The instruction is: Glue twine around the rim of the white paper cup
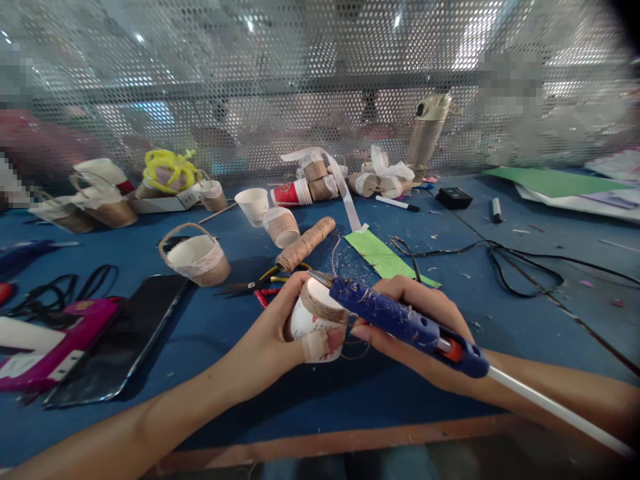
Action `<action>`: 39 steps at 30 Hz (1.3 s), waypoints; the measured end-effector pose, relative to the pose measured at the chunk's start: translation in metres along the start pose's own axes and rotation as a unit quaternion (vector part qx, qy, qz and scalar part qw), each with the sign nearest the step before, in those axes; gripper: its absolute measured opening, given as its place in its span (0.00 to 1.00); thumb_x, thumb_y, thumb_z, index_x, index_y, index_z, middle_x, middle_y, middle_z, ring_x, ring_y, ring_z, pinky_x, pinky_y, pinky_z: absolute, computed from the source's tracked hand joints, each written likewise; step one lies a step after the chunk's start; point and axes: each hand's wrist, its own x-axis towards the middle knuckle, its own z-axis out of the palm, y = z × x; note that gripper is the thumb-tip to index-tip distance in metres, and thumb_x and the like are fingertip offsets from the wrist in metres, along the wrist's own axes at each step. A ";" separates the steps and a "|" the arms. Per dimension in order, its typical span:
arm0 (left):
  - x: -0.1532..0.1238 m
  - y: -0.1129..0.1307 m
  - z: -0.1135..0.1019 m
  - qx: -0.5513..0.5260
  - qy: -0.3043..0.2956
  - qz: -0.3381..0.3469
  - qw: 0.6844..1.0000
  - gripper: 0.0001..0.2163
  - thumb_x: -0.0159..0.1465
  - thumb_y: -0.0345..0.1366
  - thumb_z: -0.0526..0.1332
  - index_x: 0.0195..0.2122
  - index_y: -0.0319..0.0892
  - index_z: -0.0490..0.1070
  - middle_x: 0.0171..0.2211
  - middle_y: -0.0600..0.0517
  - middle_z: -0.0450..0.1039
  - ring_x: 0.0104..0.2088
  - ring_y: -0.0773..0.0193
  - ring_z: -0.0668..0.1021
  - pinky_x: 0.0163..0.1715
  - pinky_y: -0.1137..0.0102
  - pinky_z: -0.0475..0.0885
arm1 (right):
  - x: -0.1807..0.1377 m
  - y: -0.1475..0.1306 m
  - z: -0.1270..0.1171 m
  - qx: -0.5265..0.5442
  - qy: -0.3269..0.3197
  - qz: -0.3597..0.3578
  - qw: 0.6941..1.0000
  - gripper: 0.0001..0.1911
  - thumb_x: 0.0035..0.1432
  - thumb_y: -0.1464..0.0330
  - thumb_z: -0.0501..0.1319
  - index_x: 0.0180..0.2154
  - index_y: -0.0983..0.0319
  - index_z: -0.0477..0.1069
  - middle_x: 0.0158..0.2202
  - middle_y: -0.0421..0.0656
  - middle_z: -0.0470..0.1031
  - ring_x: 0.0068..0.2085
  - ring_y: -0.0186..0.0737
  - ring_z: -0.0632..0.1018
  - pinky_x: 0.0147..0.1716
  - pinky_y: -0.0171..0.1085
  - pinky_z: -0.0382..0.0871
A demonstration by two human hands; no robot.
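Note:
My left hand (285, 327) is wrapped round a white paper cup (313, 320), its thumb bandaged. Brown twine (323, 309) circles the cup near the rim, and a loose length of it runs toward my right fingertips. In my right hand (430, 310) lies a blue glue gun (390, 313), its metal nozzle at the cup's rim and a white glue stick (555, 407) sticking out of the back. My right thumb and finger are close beside the cup, by the twine. Behind the cup rest a twine roll (306, 245) and scissors (250, 285).
Left of me are a small twine-handled basket (203, 263), a phone (125, 333) and a magenta power strip (75, 333). A green strip (380, 253), a black cable (460, 250) and a bottle (427, 133) are toward the right. A perforated metal screen (300, 60) closes off the back.

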 end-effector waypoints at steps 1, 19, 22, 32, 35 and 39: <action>0.000 0.000 0.000 -0.002 -0.002 -0.001 1.000 0.21 0.57 0.38 0.69 0.48 0.49 0.62 0.37 0.56 0.72 0.35 0.66 0.76 0.37 0.72 0.73 | 0.000 0.000 0.000 -0.002 -0.002 0.001 1.000 0.12 0.49 0.75 0.69 0.33 0.61 0.68 0.29 0.38 0.74 0.28 0.33 0.74 0.28 0.32 0.68; -0.002 -0.001 -0.002 0.006 -0.029 0.018 0.999 0.21 0.58 0.37 0.68 0.50 0.49 0.62 0.38 0.55 0.71 0.36 0.65 0.76 0.36 0.73 0.73 | -0.001 0.002 -0.004 0.008 -0.025 0.001 1.000 0.12 0.49 0.76 0.68 0.33 0.61 0.66 0.30 0.38 0.74 0.29 0.34 0.74 0.30 0.34 0.68; -0.003 -0.001 -0.002 0.006 -0.042 0.030 0.999 0.21 0.59 0.35 0.68 0.50 0.50 0.61 0.40 0.55 0.71 0.38 0.65 0.77 0.38 0.72 0.74 | 0.000 0.003 -0.004 0.004 -0.041 -0.007 0.999 0.12 0.50 0.76 0.68 0.35 0.61 0.67 0.31 0.39 0.74 0.30 0.33 0.74 0.31 0.33 0.68; -0.001 -0.002 -0.006 -0.008 -0.059 0.011 0.998 0.24 0.59 0.33 0.67 0.52 0.52 0.59 0.40 0.55 0.73 0.39 0.64 0.78 0.40 0.69 0.74 | 0.000 0.004 -0.005 -0.007 -0.049 -0.029 0.998 0.16 0.47 0.80 0.67 0.37 0.60 0.68 0.32 0.38 0.74 0.30 0.34 0.74 0.32 0.34 0.68; 0.000 -0.002 -0.007 0.011 -0.051 0.015 0.999 0.23 0.58 0.33 0.68 0.52 0.51 0.62 0.40 0.55 0.72 0.38 0.64 0.77 0.39 0.71 0.74 | 0.000 0.002 -0.005 -0.018 -0.037 -0.022 0.999 0.15 0.48 0.79 0.68 0.36 0.59 0.68 0.31 0.38 0.75 0.30 0.34 0.75 0.32 0.34 0.69; 0.000 -0.002 -0.007 0.009 -0.032 0.004 0.999 0.22 0.56 0.35 0.69 0.51 0.50 0.64 0.39 0.54 0.73 0.38 0.62 0.76 0.39 0.70 0.74 | 0.001 0.000 -0.004 -0.022 -0.028 -0.019 0.999 0.13 0.51 0.75 0.68 0.36 0.59 0.67 0.31 0.38 0.76 0.30 0.35 0.76 0.31 0.34 0.70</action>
